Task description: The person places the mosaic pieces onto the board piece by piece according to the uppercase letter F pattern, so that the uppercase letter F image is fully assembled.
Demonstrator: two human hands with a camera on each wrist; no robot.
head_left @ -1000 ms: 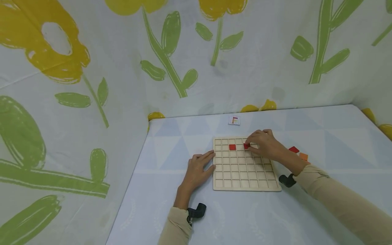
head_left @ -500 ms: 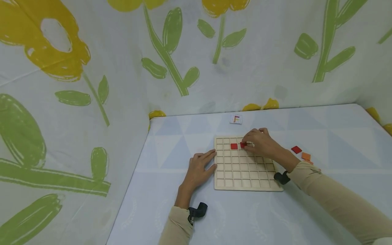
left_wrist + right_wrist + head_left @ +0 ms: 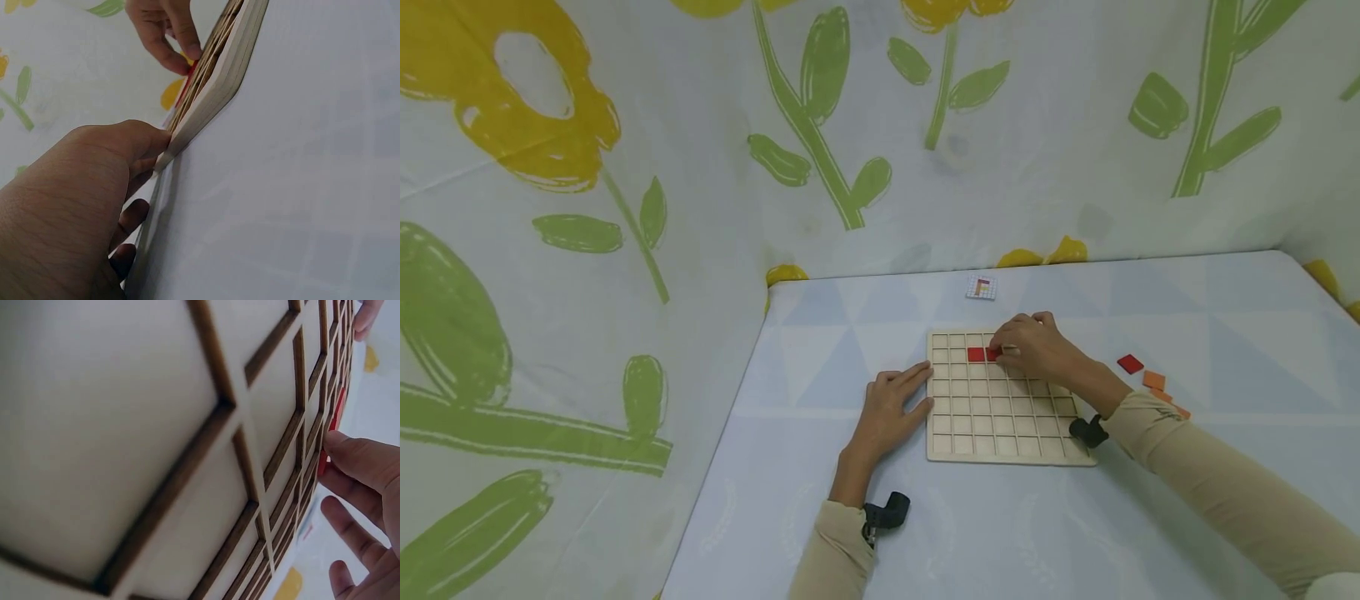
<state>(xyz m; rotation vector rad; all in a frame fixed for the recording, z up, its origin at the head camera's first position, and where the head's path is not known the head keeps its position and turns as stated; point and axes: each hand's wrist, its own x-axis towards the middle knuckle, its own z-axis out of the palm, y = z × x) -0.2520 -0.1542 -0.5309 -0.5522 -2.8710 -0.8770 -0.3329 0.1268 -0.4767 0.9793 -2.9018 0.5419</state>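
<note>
A light wooden grid board point(image 3: 982, 422) lies on the table. One red square tile point(image 3: 975, 355) sits in a cell of its second row from the far edge. Just right of it, my right hand point(image 3: 1039, 350) pinches a second red tile point(image 3: 992, 354) between thumb and finger, low over the grid. In the right wrist view this red tile point(image 3: 322, 462) shows below the thumb point(image 3: 359, 453), partly covered. My left hand point(image 3: 887, 417) rests at the board's left edge, fingers loosely extended and touching it. In the left wrist view the thumb point(image 3: 150, 136) meets the board's side point(image 3: 219, 94).
To the right of the board lie a loose red tile point(image 3: 1130, 364) and several orange tiles point(image 3: 1154, 380), some partly behind the right forearm. A small printed pattern card point(image 3: 981, 287) lies beyond the board. Flower-printed cloth point(image 3: 850, 108) stands behind the table.
My right hand has moved left over the grid with the pinched red tile, now right beside the placed one. My left hand stays at the board's edge. The head view has shifted slightly.
</note>
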